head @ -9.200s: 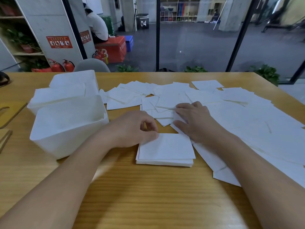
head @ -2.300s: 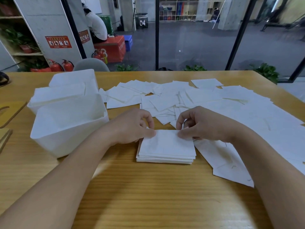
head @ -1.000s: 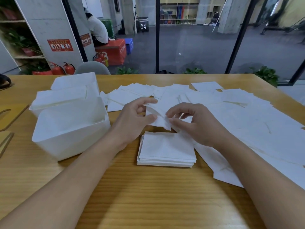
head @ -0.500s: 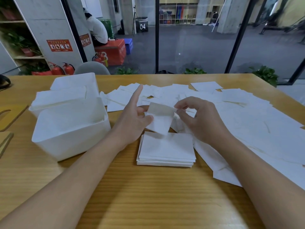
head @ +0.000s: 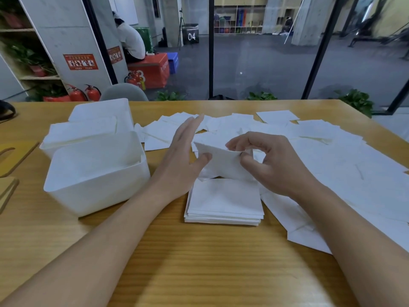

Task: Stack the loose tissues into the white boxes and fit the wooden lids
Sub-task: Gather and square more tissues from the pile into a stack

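A single white tissue (head: 222, 161) hangs just above a neat stack of tissues (head: 223, 202) on the wooden table (head: 199, 269). My right hand (head: 269, 161) pinches its right edge between thumb and fingers. My left hand (head: 183, 156) has straight fingers pointing away from me, and its thumb touches the tissue's left edge. Several loose tissues (head: 321, 156) lie scattered across the middle and right of the table. An empty white box (head: 95, 176) stands at the left. Behind it stand a box filled with tissues (head: 81, 131) and a third white box (head: 101, 110).
Wooden lids (head: 7, 187) lie at the table's left edge, one with a slot (head: 13, 156). A dark object (head: 6, 110) sits at the far left. Beyond the table are a grey chair back (head: 124, 91), fire extinguishers (head: 85, 93), a glass wall and a seated person (head: 130, 41).
The tissue held between both hands has come down closer to the stack. My left fingers have straightened and spread upward; my right hand still pinches the sheet.
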`<state>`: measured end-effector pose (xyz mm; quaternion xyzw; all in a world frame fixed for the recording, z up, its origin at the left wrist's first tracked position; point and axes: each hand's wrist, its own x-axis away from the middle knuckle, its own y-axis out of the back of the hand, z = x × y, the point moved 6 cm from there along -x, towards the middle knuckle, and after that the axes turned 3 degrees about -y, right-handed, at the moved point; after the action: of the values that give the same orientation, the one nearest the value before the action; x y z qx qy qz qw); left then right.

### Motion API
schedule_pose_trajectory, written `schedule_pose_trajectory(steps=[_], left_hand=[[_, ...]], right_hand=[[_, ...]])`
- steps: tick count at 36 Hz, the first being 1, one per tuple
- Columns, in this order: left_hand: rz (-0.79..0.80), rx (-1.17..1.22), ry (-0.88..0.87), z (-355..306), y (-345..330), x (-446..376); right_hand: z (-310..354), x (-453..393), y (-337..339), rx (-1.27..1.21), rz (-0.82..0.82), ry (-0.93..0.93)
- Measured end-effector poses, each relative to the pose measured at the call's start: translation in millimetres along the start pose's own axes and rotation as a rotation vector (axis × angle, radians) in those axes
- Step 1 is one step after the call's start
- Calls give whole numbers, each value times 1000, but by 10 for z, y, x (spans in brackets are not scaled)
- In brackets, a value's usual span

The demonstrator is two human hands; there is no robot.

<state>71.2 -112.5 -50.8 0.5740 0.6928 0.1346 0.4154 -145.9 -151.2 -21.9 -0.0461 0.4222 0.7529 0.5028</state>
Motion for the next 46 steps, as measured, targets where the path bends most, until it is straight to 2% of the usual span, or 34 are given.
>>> schedule_pose_trajectory(steps=[5,11,13,15,17,19,24,30,33,39,42,46], left_hand=[[-86,24,-95,-115,99,40],[-64,153,-122,-214,232,15],[-23,232,-87,-199,241,-4],[92,298,21,-111,211,-6],[236,269,120,-17,159,26],[325,212,176,39,113,48],[499,225,255,88,-11,128],[560,55,249,112,-53,155],[521,-46,246,125,-8,139],[110,-197,198,150,34,46],[151,-276,165,206,-85,78],[206,-353,246,306,-119,76]], right_hand=[[-22,-34,61,-18,-88,-11],[-84,-85,175,-179,-86,-137],[-121,-85,161,-175,-16,-205],[-203,-59,106,-166,122,-320],[-272,-7,34,-146,290,-414],[-294,28,-2,-141,382,-463],[-305,97,-52,-109,501,-504],[-307,116,-85,-42,543,-467],[-335,120,-108,-32,551,-459],[-347,74,-67,43,486,-410],[-359,54,-63,54,452,-379],[-358,44,-132,55,457,-341]])
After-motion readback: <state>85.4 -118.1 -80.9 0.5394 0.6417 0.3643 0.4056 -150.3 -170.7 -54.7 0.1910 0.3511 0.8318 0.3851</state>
